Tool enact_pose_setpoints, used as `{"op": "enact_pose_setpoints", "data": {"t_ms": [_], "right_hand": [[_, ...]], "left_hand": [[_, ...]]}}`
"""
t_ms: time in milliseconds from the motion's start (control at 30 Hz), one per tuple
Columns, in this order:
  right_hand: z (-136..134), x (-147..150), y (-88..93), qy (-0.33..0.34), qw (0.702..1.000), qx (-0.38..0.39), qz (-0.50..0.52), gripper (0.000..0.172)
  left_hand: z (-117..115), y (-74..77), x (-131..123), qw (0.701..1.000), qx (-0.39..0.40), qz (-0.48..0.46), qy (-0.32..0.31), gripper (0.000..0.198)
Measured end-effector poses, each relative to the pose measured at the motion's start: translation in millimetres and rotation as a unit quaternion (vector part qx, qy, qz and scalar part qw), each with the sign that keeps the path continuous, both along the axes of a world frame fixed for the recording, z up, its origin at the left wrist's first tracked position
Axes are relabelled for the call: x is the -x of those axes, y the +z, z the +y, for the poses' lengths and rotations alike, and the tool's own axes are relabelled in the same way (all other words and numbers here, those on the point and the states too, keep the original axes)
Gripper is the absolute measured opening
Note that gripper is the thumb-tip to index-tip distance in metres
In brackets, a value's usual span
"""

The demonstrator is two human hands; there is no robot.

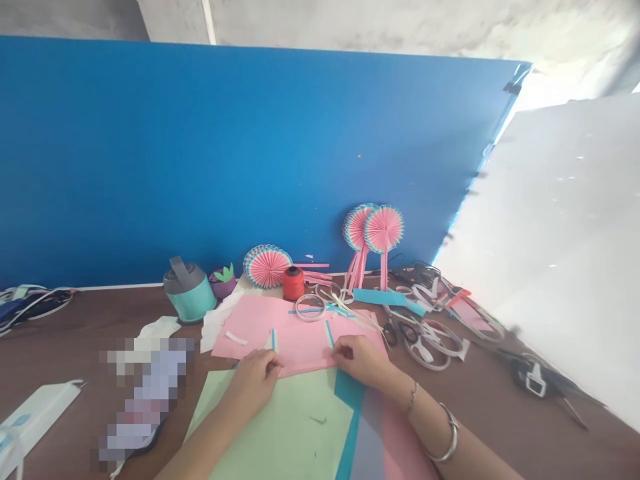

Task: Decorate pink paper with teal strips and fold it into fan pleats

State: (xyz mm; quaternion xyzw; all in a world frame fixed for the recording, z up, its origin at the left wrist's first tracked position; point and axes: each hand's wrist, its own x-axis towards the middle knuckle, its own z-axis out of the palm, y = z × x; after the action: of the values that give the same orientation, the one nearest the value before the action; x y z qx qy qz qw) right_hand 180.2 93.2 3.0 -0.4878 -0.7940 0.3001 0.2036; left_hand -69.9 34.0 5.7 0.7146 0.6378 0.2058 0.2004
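Note:
Between my two hands lies a small pink paper piece [303,345], with blue and cream strips along its left and right edges. My left hand [257,379] is closed at its lower left corner, fingers curled on the paper. Over at the right edge, my right hand [359,360] pinches the paper between thumb and fingers. A larger pink sheet [250,323] is under the small piece. Closer to me, a pale green sheet [280,427] covers part of blue, grey and pink sheets. A roll of tape [311,317] rests just beyond the small piece.
Pink pleated paper fans [384,229] lean on the blue partition [250,147]. A red spool of thread [293,284], a teal container [190,300] and a purple pot [223,283] stand at the back. Scissors [400,332] and tape rolls [440,339] lie right; a hot glue gun [535,380] lies farther right.

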Motion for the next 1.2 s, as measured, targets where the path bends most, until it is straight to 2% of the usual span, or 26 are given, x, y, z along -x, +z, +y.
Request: {"op": "enact_pose_setpoints", "data": {"t_ms": [333, 500, 567, 667, 767, 867, 1000, 1100, 1200], "right_hand": [[0, 0, -4.1, 0.01, 1.0, -0.015, -0.012, 0.014], [-6, 1, 2.1, 0.032, 0.993, -0.09, -0.063, 0.019], [-10, 3, 5.6, 0.059, 0.985, -0.136, -0.085, 0.03], [-15, 9, 6.7, 0.141, 0.96, -0.195, -0.14, 0.044], [-17, 13, 3.7, 0.2, 0.934, -0.229, -0.186, 0.047], [-16, 13, 4.2, 0.2, 0.928, -0.233, -0.212, 0.037], [-14, 6, 13.7, 0.171, 0.934, -0.213, -0.231, 0.025], [-15, 0, 19.2, 0.162, 0.937, -0.21, -0.228, 0.021], [-14, -1, 17.1, 0.156, 0.934, -0.227, -0.226, 0.017]], "left_hand": [[-3, 3.8, -4, 0.999, 0.0, 0.05, -0.007, 0.02], [-5, 4.8, -7, 0.992, -0.051, 0.114, -0.024, 0.022], [-6, 3.7, -9, 0.985, -0.085, 0.141, -0.056, 0.037], [-5, 0.0, -13, 0.97, -0.117, 0.173, -0.127, 0.065], [-5, -2.7, -16, 0.96, -0.133, 0.182, -0.167, 0.066], [-6, -0.5, -14, 0.961, -0.127, 0.183, -0.161, 0.058], [-7, 7.3, -8, 0.964, -0.101, 0.205, -0.133, 0.045], [-7, 9.3, -3, 0.965, -0.097, 0.21, -0.12, 0.046], [-7, 6.2, 0, 0.97, -0.119, 0.18, -0.113, 0.045]]}}
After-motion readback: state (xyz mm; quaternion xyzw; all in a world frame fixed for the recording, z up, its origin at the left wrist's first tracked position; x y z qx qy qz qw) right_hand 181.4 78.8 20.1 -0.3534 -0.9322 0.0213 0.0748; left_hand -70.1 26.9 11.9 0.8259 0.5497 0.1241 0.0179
